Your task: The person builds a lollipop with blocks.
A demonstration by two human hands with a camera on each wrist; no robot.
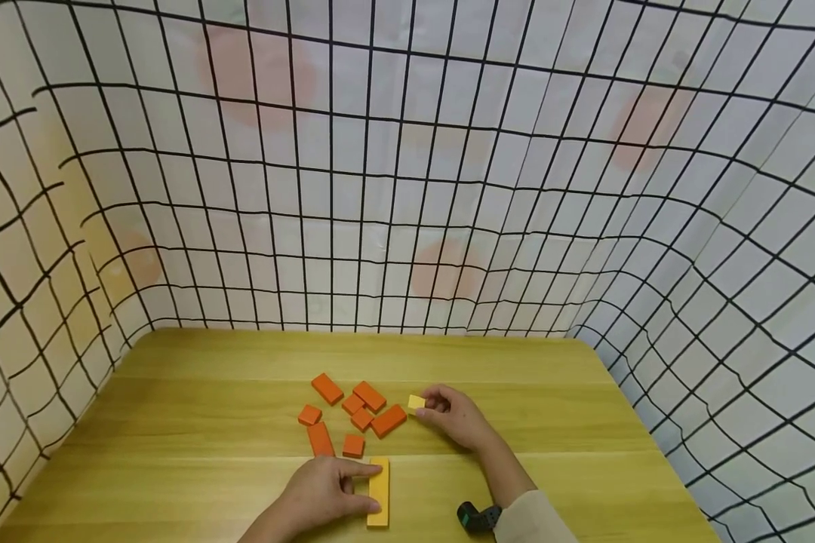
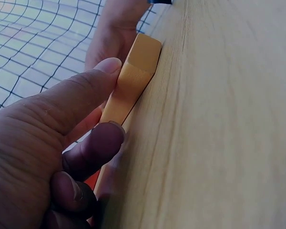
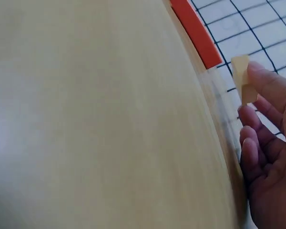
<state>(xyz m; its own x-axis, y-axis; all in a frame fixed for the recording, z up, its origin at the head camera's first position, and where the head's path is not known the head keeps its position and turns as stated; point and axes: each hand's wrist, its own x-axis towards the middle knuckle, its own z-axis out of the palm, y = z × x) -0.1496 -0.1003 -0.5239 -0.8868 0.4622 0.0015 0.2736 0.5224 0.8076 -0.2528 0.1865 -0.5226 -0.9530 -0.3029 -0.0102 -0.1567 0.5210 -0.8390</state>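
A long yellow block (image 1: 379, 490) lies on the wooden table with its length running toward the near edge. The thumb and forefinger of my left hand (image 1: 322, 490) stretch out and touch it near its two ends; the left wrist view shows the other fingers bent inward. Farther back and to the right, my right hand (image 1: 456, 416) pinches a small pale yellow block (image 1: 416, 403) between thumb and fingers. In the right wrist view that yellow block (image 3: 243, 78) is apart from the tabletop.
Several orange blocks, long ones (image 1: 389, 421) and short ones (image 1: 354, 445), lie scattered left of the right hand and beyond the left. A wooden table (image 1: 210, 407) carries them all. Black netting (image 1: 380, 177) over pale cloth encloses its back and sides. A dark band (image 1: 478, 518) circles the right wrist.
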